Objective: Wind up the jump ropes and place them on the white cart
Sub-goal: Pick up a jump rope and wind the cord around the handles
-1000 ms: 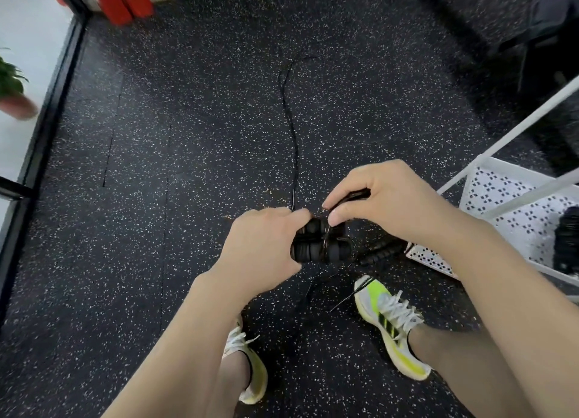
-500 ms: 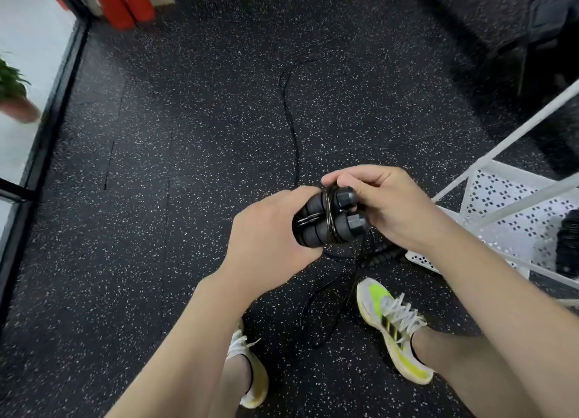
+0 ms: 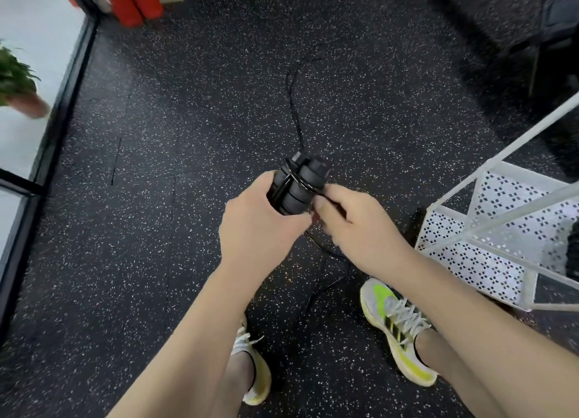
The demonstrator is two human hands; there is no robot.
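Since a second ago both hands have lifted the paired handles (image 3: pixel 297 184) upright. Left hand (image 3: pixel 257 226) grips their base; right hand (image 3: pixel 354 226) pinches the cord (image 3: pixel 293 104) beside them. Slack trailing ahead on the floor may snag or let the wraps loosen. White cart (image 3: pixel 501 226) stands right.

Both hands (image 3: pixel 310 223) on jump-rope handles (image 3: pixel 297 185)

Black speckled rubber floor (image 3: pixel 156 198), red pads (image 3: pixel 134 0) far left, potted plant (image 3: pixel 15 85)
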